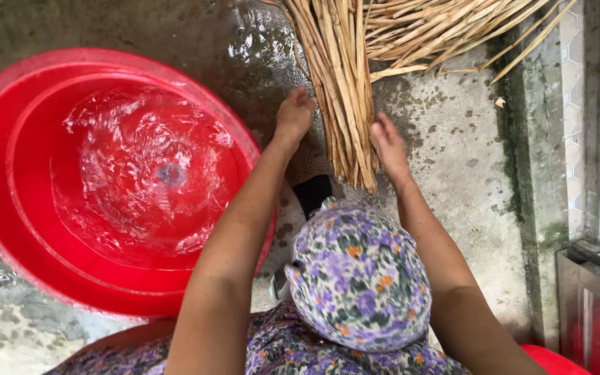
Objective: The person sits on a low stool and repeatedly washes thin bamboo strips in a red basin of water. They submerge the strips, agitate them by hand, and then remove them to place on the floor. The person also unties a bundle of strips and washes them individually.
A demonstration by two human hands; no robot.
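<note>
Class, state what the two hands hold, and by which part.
Both hands, left and right, grip the reed bundle from either side, near its lower cut end.

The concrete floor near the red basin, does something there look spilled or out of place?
Yes. Water has spread over the concrete floor beside the red basin, leaving a shiny wet patch under the bundle of dry reeds, which both hands hold.
</note>
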